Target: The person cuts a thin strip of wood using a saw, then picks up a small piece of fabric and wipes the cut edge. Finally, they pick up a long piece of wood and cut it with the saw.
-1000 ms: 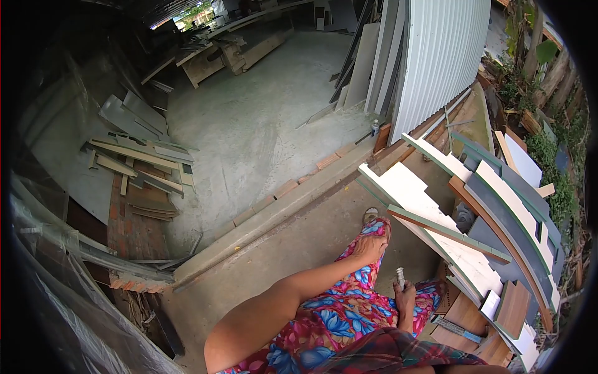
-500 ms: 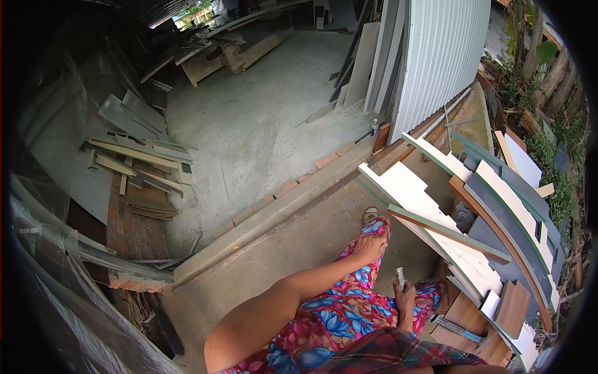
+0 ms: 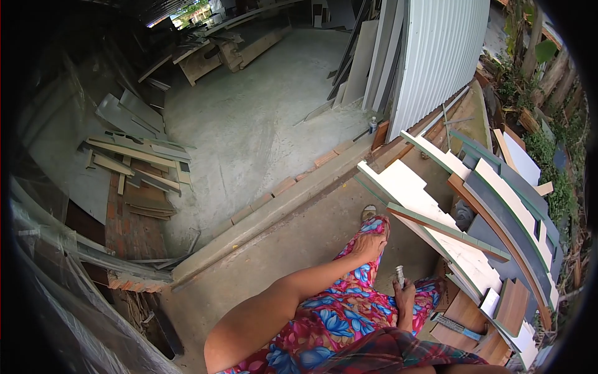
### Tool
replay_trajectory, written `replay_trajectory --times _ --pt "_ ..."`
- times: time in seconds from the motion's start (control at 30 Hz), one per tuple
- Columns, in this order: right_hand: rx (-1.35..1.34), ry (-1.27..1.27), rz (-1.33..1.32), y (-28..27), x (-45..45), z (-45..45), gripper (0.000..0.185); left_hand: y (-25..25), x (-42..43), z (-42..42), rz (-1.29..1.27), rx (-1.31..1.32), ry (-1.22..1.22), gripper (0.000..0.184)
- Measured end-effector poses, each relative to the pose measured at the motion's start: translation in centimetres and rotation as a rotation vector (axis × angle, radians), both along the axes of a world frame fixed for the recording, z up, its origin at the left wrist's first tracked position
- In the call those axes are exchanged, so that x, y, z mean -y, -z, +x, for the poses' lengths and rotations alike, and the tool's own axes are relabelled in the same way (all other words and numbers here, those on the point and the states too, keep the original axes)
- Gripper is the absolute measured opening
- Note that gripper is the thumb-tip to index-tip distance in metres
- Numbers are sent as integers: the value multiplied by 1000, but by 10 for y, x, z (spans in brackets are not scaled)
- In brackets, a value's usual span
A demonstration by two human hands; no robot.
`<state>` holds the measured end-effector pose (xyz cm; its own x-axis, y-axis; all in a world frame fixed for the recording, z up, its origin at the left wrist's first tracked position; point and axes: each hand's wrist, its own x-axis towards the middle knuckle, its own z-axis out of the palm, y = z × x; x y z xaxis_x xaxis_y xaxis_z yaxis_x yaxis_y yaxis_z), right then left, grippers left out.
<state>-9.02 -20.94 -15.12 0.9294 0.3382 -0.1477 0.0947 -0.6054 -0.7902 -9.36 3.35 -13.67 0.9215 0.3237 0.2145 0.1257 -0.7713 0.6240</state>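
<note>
My left hand (image 3: 370,247) lies over my knee on the flowered trousers (image 3: 339,321), fingers stretched down along the cloth and holding nothing. My right hand (image 3: 405,294) is closed around a slim pale object with a narrow top (image 3: 400,274), held upright above my other leg. It looks like a small bottle or tube, but its kind is not clear. Beside that hand, on the right, lie white board offcuts (image 3: 448,249) and a wood-grain panel (image 3: 514,306). A long grey-and-blue tool (image 3: 458,326) rests on brown boards near my right hand.
A low concrete ledge with bricks (image 3: 268,206) runs ahead of me. More boards are stacked on the left (image 3: 134,165). A corrugated metal sheet (image 3: 439,68) and leaning panels (image 3: 367,68) stand ahead right. A plastic bottle (image 3: 373,124) is near the ledge; a wooden bench (image 3: 199,62) stands farther back.
The view has shifted very slightly. Both hands keep their places, and the pale object stays in my right hand.
</note>
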Motion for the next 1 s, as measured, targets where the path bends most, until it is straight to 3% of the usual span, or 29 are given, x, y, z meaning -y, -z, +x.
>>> replay_trajectory --times 1.0 --pt "9 3 -45 5 1 0 29 6 -3 1 -1 8 32 20"
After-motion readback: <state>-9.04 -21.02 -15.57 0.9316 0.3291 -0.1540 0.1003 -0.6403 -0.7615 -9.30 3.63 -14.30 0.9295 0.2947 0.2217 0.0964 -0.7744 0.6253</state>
